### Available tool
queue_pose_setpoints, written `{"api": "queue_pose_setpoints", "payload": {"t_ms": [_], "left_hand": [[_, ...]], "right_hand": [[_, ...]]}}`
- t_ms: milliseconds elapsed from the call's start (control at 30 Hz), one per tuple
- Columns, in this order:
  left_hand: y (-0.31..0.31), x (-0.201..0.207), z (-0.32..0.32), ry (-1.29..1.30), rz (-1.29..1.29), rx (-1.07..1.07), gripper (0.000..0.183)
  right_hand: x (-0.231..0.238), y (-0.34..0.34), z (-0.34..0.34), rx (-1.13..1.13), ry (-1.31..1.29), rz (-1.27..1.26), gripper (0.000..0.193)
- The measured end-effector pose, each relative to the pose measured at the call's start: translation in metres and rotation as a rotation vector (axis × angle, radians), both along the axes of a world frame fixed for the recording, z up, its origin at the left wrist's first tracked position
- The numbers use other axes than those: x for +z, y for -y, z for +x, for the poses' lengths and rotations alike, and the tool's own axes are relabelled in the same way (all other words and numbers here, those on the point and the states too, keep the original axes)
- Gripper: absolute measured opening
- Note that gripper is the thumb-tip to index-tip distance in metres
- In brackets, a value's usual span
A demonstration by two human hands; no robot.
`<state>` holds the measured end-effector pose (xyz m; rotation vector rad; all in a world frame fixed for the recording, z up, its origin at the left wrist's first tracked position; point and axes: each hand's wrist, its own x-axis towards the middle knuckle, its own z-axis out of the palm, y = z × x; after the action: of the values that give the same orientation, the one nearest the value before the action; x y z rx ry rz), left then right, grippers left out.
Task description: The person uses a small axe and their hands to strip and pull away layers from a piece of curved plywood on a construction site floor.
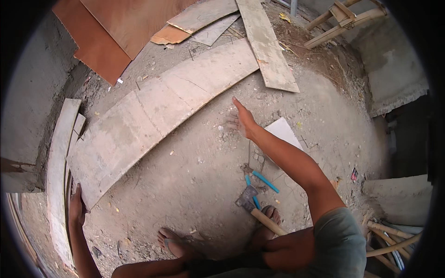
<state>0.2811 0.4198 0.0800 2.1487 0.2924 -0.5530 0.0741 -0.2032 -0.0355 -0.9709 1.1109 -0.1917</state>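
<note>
Long panel held at one end, far end free of either hand

The long plywood panel (162, 102) lies slantwise over the dusty ground. The left hand (77, 207) is curled around its near-left end, seemingly gripping the edge; whether that end is raised I cannot tell. The right hand (242, 123) hangs just off the panel's near long edge, fingers spread and blurred, with nothing in it.

As far as I can judge, the handling is at an early or middle point: one end is in hand, while the other remains unsupported by the right hand. Thin spikes, probably nails (191, 55), show along the panel's far edge, so any clearing of them looks unfinished. Nearer the person than the panel, the wooden-handled hammer (268, 221) and blue-handled pincers (265, 181) lie unused. At the panel's far-right end a narrower plank (269, 51) meets or overlaps it; which, I cannot tell.
</note>
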Motion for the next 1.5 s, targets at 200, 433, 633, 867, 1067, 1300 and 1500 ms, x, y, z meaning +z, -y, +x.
{"api": "queue_pose_setpoints", "payload": {"t_ms": [200,433,633,867,1067,1300,1500], "left_hand": [[-0.010,-0.012,-0.120,0.158,-0.298,0.097,0.052],[-0.227,0.007,-0.067,0.582,-0.463,0.462,0.067],[-0.269,-0.026,-0.049,0.402,-0.252,0.815,0.066],[-0.289,-0.043,-0.032,0.262,-0.206,0.885,0.065],[-0.275,-0.069,-0.014,0.171,-0.188,0.890,0.064],[-0.277,-0.087,0.007,0.101,-0.158,0.894,0.064],[-0.260,-0.089,0.027,0.019,-0.094,0.899,0.064]], "right_hand": [[-0.013,0.013,0.033,-0.253,0.374,0.073,0.048],[0.123,-0.102,0.040,0.062,0.663,0.310,0.043],[0.162,-0.194,0.013,0.249,0.650,0.448,0.050],[0.202,-0.272,-0.010,0.488,0.686,0.507,0.038],[0.198,-0.253,-0.044,0.427,0.463,0.437,0.037],[0.193,-0.210,-0.108,0.350,0.428,0.327,0.026],[0.109,-0.218,-0.148,0.330,0.111,0.410,0.033]]}}
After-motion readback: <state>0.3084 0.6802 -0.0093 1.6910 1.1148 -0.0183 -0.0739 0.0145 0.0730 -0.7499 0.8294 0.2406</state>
